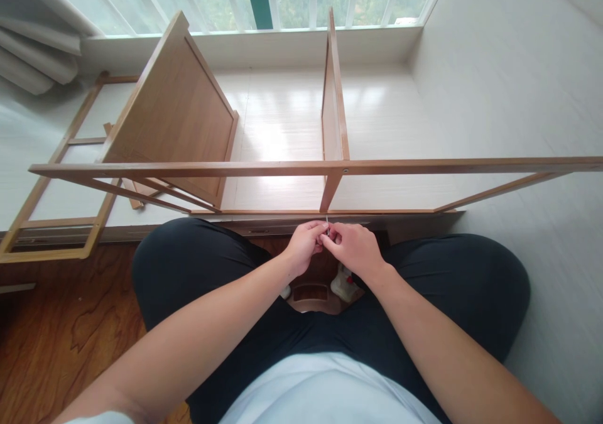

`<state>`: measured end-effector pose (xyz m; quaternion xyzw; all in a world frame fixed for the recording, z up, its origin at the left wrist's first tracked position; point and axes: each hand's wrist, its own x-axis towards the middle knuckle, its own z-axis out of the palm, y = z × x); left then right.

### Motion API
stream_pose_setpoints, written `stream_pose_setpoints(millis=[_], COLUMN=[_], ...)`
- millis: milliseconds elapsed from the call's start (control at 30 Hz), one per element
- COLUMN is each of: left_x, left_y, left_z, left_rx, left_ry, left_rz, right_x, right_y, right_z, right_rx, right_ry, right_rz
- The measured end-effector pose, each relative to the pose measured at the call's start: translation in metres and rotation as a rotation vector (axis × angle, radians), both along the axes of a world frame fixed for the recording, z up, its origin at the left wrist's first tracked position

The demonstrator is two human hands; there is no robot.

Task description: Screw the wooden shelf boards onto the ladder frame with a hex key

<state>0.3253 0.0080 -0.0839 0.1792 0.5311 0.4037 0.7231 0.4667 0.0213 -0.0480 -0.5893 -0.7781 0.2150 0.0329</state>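
Observation:
In the head view, my left hand [305, 243] and my right hand [354, 248] meet in front of my lap, fingertips pinched together. Between them a small thin metal piece [327, 222] points upward, too small to tell its exact kind. Just beyond my fingers stands a wooden frame [264, 169] with a long top rail, an upright divider and slanted side bars. A screw head [345, 171] shows in the rail where the divider joins it. A narrow wooden panel [333, 97] rises behind that joint. To the left, a broad wooden panel [181, 113] leans at a slant.
A slatted wooden frame [42, 191] lies at the far left, overhanging the white ledge [277, 122]. Small wood pieces [136, 199] rest near it. A barred window [311, 0] is behind, a curtain [35, 41] at left and a wall [527, 97] at right.

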Motion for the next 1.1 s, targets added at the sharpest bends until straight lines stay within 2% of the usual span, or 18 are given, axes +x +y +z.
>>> stream_pose_setpoints(millis=[333,667,767,933,1100], left_x=[0.000,0.003,0.003,0.002,0.002], left_y=[0.000,0.000,0.000,0.001,0.001], left_z=[-0.001,-0.001,-0.001,0.001,0.004], left_rx=[-0.025,-0.027,-0.030,-0.024,-0.007], left_ry=[0.009,0.008,0.014,0.051,0.076], left_rz=[0.035,0.058,0.069,0.060,0.036], right_x=[0.002,0.001,0.004,0.009,0.008], right_y=[0.003,0.003,0.005,0.009,0.011], right_z=[-0.002,0.000,0.000,-0.010,-0.022], right_rx=[-0.082,-0.089,-0.123,-0.394,-0.721], right_ry=[0.128,0.133,0.209,0.528,0.803], right_rz=[-0.008,-0.010,-0.015,-0.015,-0.202])
